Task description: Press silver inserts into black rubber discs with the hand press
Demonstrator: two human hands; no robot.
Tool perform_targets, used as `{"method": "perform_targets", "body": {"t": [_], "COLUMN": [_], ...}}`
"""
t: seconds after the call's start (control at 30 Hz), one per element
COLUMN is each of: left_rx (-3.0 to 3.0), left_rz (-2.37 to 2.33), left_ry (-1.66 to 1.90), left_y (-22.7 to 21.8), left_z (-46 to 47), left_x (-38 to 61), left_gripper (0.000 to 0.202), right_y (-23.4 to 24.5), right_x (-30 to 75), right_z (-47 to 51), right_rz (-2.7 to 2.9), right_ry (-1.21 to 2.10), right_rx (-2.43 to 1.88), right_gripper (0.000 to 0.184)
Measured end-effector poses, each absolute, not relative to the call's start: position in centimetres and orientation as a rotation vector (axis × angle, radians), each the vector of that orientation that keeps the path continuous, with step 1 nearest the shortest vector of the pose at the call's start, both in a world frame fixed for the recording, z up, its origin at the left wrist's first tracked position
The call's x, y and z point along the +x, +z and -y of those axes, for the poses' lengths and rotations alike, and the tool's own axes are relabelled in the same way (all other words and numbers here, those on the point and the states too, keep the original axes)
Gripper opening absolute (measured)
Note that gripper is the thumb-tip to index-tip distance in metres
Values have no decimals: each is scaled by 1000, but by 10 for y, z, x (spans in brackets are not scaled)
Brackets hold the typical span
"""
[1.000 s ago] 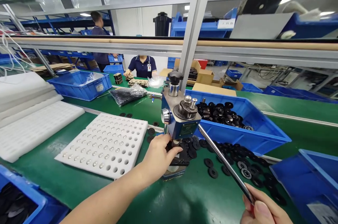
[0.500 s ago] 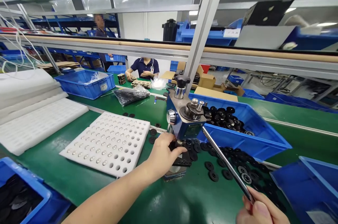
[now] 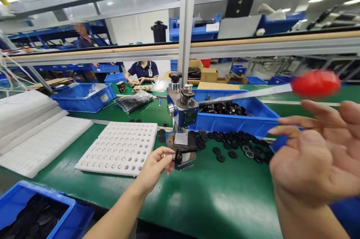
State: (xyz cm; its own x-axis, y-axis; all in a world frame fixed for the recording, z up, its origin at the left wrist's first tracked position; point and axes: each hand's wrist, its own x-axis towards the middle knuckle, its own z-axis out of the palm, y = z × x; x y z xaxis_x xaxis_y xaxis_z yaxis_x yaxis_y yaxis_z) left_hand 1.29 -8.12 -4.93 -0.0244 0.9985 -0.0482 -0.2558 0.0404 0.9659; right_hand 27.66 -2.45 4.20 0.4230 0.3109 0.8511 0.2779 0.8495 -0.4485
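My left hand pinches a black wheel with a small metal piece at its centre, just in front of the base of a blue-and-silver hand press. My right hand is open, fingers spread and blurred, below the red knob of the raised press lever; no contact shows. Left of the press, a white foam tray has small round metal parts in many of its holes. Loose black discs lie right of the press.
A blue bin of black parts stands behind the discs. Another blue bin with black pieces is at lower left. White foam sheets lie far left, near a black plastic bag. A co-worker sits opposite.
My left hand has drawn back from under the press head, with the black wheel in its fingers. My right hand has let go of the lever, which has swung up. The view has shifted right.
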Motion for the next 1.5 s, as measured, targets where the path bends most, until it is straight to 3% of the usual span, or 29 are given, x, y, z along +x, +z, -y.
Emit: {"method": "perform_targets", "body": {"t": [0.17, 0.33, 0.4, 0.57, 0.77, 0.87, 1.0, 1.5], "left_rx": [568, 450, 449, 454, 460, 489, 525, 616], "left_rz": [-647, -532, -516, -538, -576, -575, -649, -978], "left_ry": [1305, 1296, 1271, 1158, 961, 925, 898, 832], "left_y": [-74, -76, -72, -74, -90, -99, -102, -101], "left_z": [113, 116, 116, 117, 118, 116, 113, 115], "left_x": [-1, 2, 4, 6, 14, 18, 25, 41], "left_gripper": [32, 24, 22, 26, 44, 53, 58, 56], "right_y": [-16, -73, -74, -73, -67, -52, -38, -53], "right_x": [246, 213, 202, 199, 222, 231, 235, 246], "right_z": [6, -25, -32, -38, -19, 16, 62, 78], "right_rz": [1610, 2029, 2102, 2133, 2089, 2010, 2144, 2407], "right_ry": [194, 408, 459, 533, 481, 445, 698, 774], "right_rx": [-905, -966, -964, -958, -945, -823, -694, -857], "right_gripper": [23, 49, 56, 45, 48, 28, 8, 17]}}
